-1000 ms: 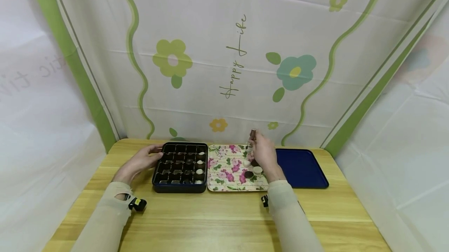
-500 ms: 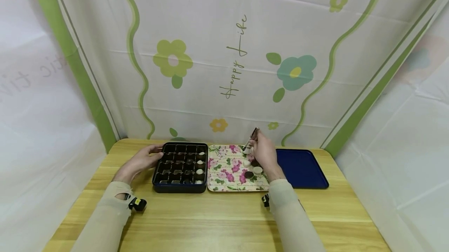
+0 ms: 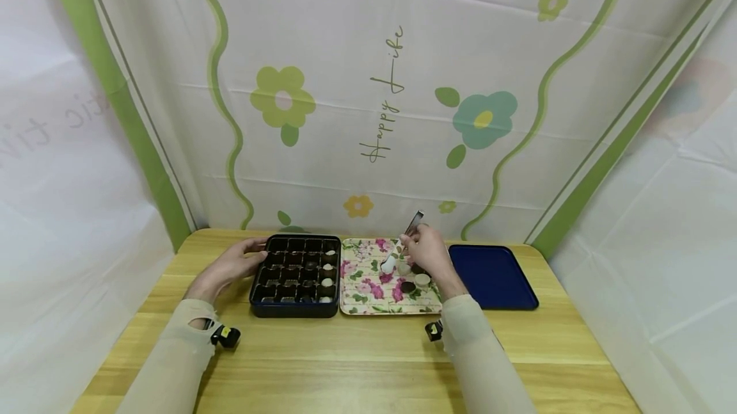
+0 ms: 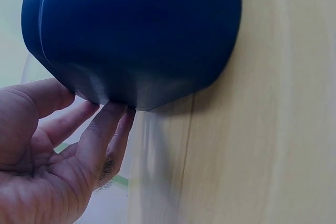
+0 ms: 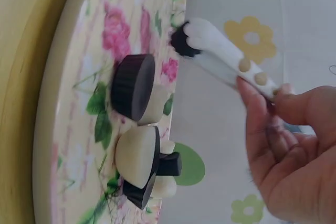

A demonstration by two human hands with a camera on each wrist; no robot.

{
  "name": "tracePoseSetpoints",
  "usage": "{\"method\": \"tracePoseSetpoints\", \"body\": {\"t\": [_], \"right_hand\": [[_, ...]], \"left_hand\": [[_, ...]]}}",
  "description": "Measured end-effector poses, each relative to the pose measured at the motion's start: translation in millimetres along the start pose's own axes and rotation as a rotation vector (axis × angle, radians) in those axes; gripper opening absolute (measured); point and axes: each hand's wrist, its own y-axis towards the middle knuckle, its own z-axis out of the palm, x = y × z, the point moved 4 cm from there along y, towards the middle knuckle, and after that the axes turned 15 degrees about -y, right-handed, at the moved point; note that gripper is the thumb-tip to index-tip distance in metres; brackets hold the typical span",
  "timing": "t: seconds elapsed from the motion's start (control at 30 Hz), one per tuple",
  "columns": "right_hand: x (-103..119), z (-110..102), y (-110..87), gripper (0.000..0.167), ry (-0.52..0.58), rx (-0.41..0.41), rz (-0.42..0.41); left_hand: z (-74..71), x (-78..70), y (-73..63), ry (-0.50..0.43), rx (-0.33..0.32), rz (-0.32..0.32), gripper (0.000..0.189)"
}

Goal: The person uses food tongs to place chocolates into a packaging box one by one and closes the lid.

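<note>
My left hand rests its fingertips against the left wall of a dark blue box, also seen in the left wrist view. Inside it is a divided insert; several dark and pale chocolates sit in its right-hand compartments. My right hand pinches a pair of tongs with white paw-shaped tips, tilted above the floral tray. Between the tips is a small dark chocolate. Below, on the tray, lie a round dark chocolate, a pale-and-dark one and others partly hidden.
A shallow dark blue lid lies on the right, beyond my right wrist. The box, tray and lid stand side by side on a wooden table. A flower-printed curtain rises right behind them.
My right hand has moved slightly left, and the tongs' tips have swung out from beside the hand toward the middle of the tray. The left hand and the box look unmoved.
</note>
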Motion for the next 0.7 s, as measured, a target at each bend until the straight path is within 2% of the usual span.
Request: {"method": "tracePoseSetpoints", "body": {"t": [0.1, 0.23, 0.43, 0.53, 0.7], "right_hand": [[-0.7, 3.4, -0.7, 0.030, 0.034, 0.044, 0.037], [-1.3, 6.5, 0.0, 0.030, 0.042, 0.050, 0.065], [1.1, 6.2, 0.4, 0.047, 0.043, 0.027, 0.062], [2.3, 4.3, 0.4, 0.044, 0.018, 0.027, 0.017], [4.5, -2.0, -4.5, 0.026, -0.103, 0.024, -0.109]], "left_hand": [[-0.7, 1.0, 0.7, 0.007, 0.003, 0.003, 0.063], [-1.5, 2.8, 2.3, 0.001, 0.002, 0.004, 0.062], [-2.3, 4.1, 4.4, 0.006, 0.003, 0.006, 0.062], [-2.3, 3.8, 3.8, 0.011, 0.000, 0.009, 0.062], [-2.1, 3.0, 1.8, 0.023, -0.002, 0.013, 0.062]]}}
